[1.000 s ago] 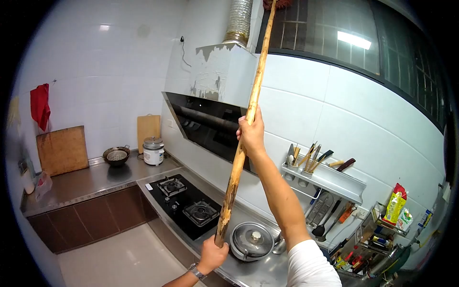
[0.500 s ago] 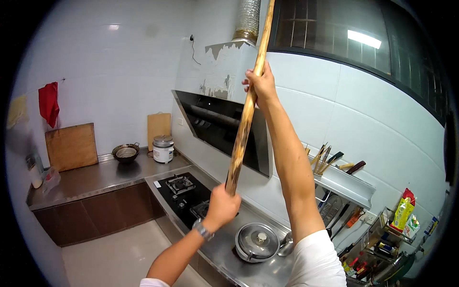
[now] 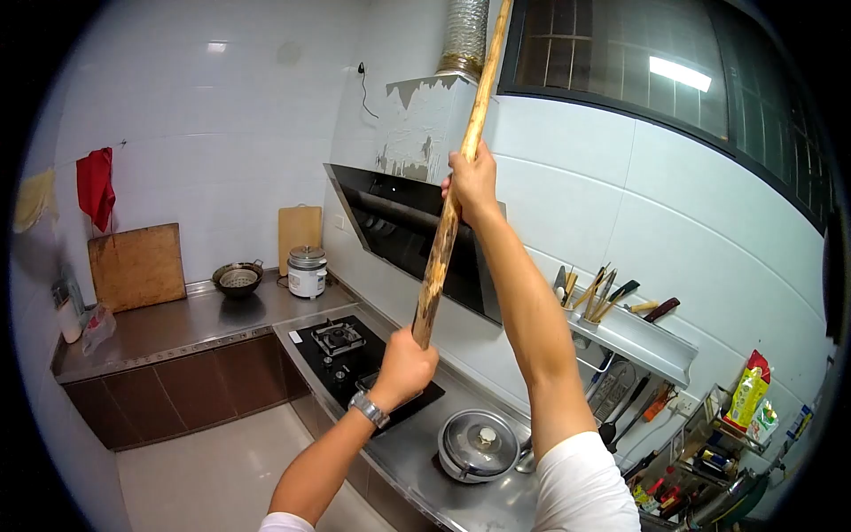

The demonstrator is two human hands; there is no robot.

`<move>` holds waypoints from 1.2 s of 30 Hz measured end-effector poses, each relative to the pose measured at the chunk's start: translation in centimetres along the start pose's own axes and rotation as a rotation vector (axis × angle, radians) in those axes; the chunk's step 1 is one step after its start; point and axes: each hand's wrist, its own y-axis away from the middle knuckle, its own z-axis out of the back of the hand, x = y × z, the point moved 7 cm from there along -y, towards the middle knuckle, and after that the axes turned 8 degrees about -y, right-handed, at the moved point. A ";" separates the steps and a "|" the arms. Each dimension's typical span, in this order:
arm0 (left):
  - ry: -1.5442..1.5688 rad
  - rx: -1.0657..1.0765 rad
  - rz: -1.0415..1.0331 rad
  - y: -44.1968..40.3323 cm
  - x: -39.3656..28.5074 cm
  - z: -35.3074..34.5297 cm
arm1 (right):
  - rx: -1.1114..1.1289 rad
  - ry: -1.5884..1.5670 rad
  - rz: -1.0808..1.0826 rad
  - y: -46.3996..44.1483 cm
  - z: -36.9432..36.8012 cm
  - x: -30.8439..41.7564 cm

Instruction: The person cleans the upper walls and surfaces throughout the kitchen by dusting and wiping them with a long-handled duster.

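Clock positions read from the centre of the view. Both hands grasp one long wooden pole [image 3: 441, 259], which slants from just left of 6 o'clock up past centre and leaves the view between 12 and 1; its upper end lies out of view.

Left hand [image 3: 406, 362], between 6 and 7 o'clock: clenched round the bottom of the pole, its lower end hidden in the fist. Metal-banded watch [image 3: 369, 408] on that wrist. Right hand [image 3: 472, 183], at 1 o'clock: wrapped round the pole higher up, arm well extended, white sleeve [image 3: 585, 488] low at 5.

Pole surface: pale and yellowish above, dark and scarred between the hands. In the view it crosses in front of the black range hood [image 3: 379, 217]; whether it touches the hood, cannot tell. Peeling hood box above, ribbed silver duct [image 3: 464, 35] at 12. Dark-framed window [image 3: 612, 53] between 1 and 2.

Below, at 7 o'clock: black gas hob [image 3: 312, 348], partly hidden by the left hand. Lidded pot [image 3: 479, 443] between 5 and 6, on the metal tabletop [image 3: 199, 326]. Toward 9, on the same run: rice cooker [image 3: 307, 275], then wok [image 3: 232, 288], then large wooden board [image 3: 137, 266] leaning on the wall. Red cloth [image 3: 96, 188] hangs above the board. Utensil shelf [image 3: 660, 348] between 3 and 4.
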 end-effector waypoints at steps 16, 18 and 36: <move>0.125 0.010 -0.034 -3.1 -5.4 -7.3 | -0.016 0.096 -0.036 -4.8 5.7 3.0; 0.090 0.021 -0.023 -2.8 -5.6 -8.2 | -0.019 0.069 -0.046 -4.6 6.6 2.6; 0.055 0.057 0.089 7.7 1.2 -15.5 | 0.005 -0.042 -0.125 7.8 11.7 -1.7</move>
